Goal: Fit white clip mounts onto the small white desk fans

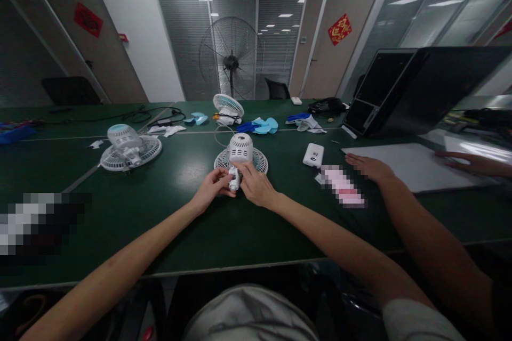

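Note:
A small white fan [241, 152] lies grille-down on the green table [160, 208], motor housing up. Its white neck piece [234, 178] sticks out toward me. My left hand [213, 185] pinches that neck piece from the left with its fingers closed. My right hand [254, 185] grips the same piece from the right, fingers curled round it. Both hands meet at the fan's near side, just below the motor housing.
A second white fan [128, 149] lies face down at the left. A third fan [228, 108], blue blades [262, 126] and a cable sit farther back. Another person's hands [368, 167] rest by a white board [416, 167] at the right. A white device [313, 154] and black computer case [416, 85] stand nearby.

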Motion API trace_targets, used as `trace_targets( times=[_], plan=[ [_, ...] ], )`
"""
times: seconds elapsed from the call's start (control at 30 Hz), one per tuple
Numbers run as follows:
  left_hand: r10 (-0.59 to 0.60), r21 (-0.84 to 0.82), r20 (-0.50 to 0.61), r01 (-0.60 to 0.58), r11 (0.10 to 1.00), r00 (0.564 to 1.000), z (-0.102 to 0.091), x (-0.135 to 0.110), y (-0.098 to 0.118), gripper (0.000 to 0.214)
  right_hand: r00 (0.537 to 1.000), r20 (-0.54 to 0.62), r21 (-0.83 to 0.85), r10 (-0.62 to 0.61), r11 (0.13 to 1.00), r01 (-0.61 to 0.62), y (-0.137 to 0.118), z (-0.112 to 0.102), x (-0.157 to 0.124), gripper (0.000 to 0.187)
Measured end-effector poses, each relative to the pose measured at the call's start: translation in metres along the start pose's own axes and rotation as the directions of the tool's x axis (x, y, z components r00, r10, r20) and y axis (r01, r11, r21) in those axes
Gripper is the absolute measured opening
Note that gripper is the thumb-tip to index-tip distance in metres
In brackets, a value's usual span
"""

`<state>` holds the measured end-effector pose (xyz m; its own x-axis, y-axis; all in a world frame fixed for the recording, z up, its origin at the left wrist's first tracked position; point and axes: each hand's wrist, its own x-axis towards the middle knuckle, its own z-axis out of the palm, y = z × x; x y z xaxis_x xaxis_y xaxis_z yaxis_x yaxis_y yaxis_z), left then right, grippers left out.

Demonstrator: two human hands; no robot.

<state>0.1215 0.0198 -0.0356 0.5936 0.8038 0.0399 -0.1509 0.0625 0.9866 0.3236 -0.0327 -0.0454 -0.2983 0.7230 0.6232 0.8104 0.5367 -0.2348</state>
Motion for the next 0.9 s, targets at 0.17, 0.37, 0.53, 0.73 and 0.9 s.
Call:
trace_targets(
  times=[0.17,0.37,0.53,0.73,0.9],
  plan=[
    [0.052,0.073,-0.033,-0.049,0.996,0.998,0.0029,-0.0006,0.0031,0.038,0.999,-0.051,-0.011,0.007,1.0,-0.008,-0.0014,-0.0033,0.0008,0.072],
    [0.054,0.111,-0.013,-0.052,0.992,0.998,0.0053,-0.0038,0.0093,0.04,0.994,-0.098,0.024,-0.05,0.998,0.052,0.0028,-0.0041,0.0014,0.074],
    [0.043,0.113,0.002,-0.043,0.993,0.999,0.0035,-0.0029,0.0076,0.038,0.995,-0.018,-0.009,-0.096,0.995,0.096,0.0031,-0.0053,0.0028,0.074],
    [0.042,0.09,-0.007,-0.041,0.995,0.999,0.0019,-0.0022,0.0061,0.04,0.991,0.063,-0.162,-0.117,0.979,0.126,-0.0008,-0.0072,0.003,0.1],
    [0.042,0.086,0.022,-0.043,0.995,0.999,0.0009,-0.0028,0.0056,0.04,0.984,0.118,-0.228,-0.134,0.961,0.158,0.0024,-0.0072,0.0029,0.107]
  ],
)
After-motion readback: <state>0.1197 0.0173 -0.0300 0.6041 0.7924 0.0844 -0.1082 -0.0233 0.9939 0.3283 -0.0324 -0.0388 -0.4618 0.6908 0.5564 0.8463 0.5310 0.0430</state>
